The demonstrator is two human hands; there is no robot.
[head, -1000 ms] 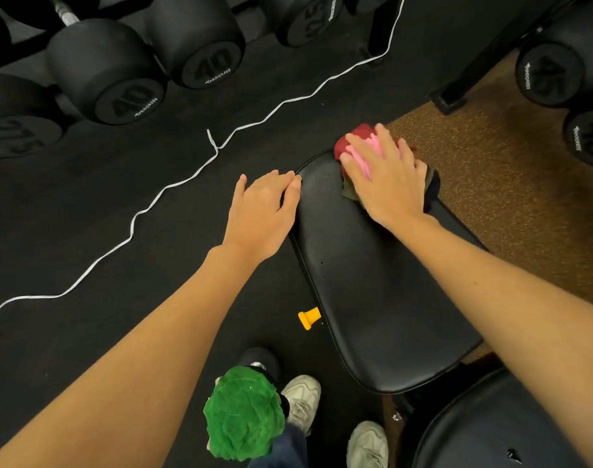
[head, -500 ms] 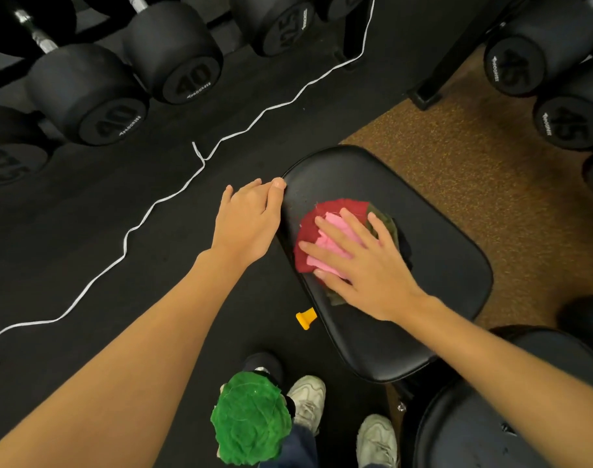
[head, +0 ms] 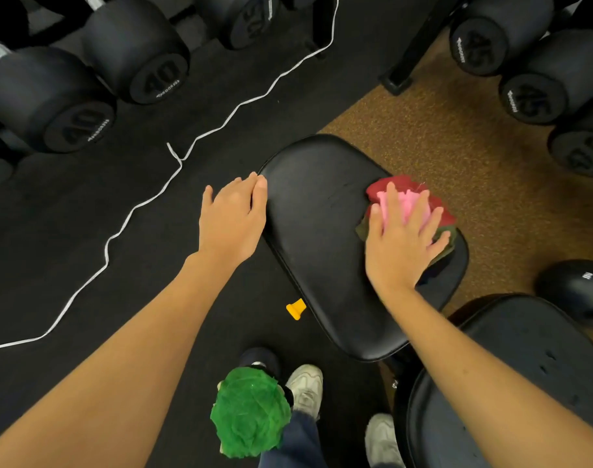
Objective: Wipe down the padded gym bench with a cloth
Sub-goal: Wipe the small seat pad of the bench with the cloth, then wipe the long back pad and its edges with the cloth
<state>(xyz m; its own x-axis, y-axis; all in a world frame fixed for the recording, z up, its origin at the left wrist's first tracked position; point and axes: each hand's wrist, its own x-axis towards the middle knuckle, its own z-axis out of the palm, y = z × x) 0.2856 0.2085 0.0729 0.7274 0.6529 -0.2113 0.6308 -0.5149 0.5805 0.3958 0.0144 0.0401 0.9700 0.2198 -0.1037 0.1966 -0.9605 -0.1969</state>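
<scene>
Bench pad (head: 325,251): black padded seat, smooth and glossy, running from a rounded far end to a rounded near end; no marks of wet or dirt can be told apart on it.
Cloth (head: 408,197): bunched rag in red, pink and olive, lying on the pad's right edge toward the far end, part of it hanging past the edge.
Right hand (head: 401,238): flat on top of the cloth, fingers spread and straight, pressing it to the pad; nothing is curled round it.
Left hand (head: 232,217): fingers straight and together, resting against the pad's left edge near the far corner, steadying; it holds nothing.
Second pad (head: 511,376): another black padded section at the near right, no cloth on it.
Progress: wiping is under way on the seat pad; which parts are already done cannot be judged from the surface.
Left to do, as a judgement: the near end of this pad, its edges, and the second pad.
Surroundings: dumbbells (head: 96,86) on the far side, white cord (head: 133,211) across the floor.
</scene>
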